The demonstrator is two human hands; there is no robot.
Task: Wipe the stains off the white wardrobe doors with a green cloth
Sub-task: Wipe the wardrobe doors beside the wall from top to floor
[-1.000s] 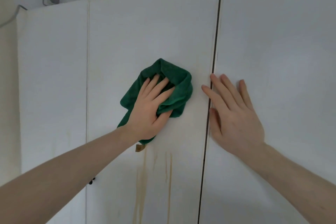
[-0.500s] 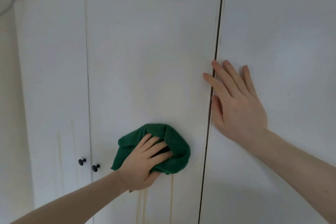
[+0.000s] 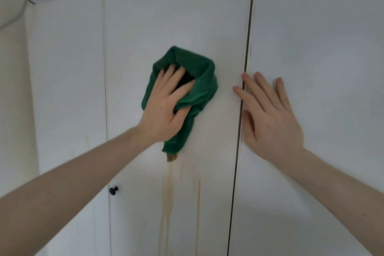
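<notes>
Left grip (image 3: 166, 106) bunched around a crumpled dark green microfibre cloth (image 3: 193, 81), pressing it flat against the middle white panel door of the wardrobe (image 3: 172, 18). Right grip (image 3: 268, 114) released, fingers straight and spread, palm braced on the right-hand white door (image 3: 322, 48) beside the dark vertical gap (image 3: 243, 110) between the two doors, index finger crossing it.

Middle door mostly pale above and around the cloth, with only a faint yellowish haze near its left edge. Below the cloth, long brownish drip streaks (image 3: 168, 203) running down toward the bottom of the frame, and a thinner one (image 3: 198, 197) just beside them. Fainter yellow runs (image 3: 88, 141) also on the left-hand door.

Judged from this: job partly done, upper area largely clean, lower streaks and left door still to wipe.

Small black round knob (image 3: 113, 190) at the middle door's left edge. Small brown tag (image 3: 171, 158) hanging from the cloth's lower corner.
</notes>
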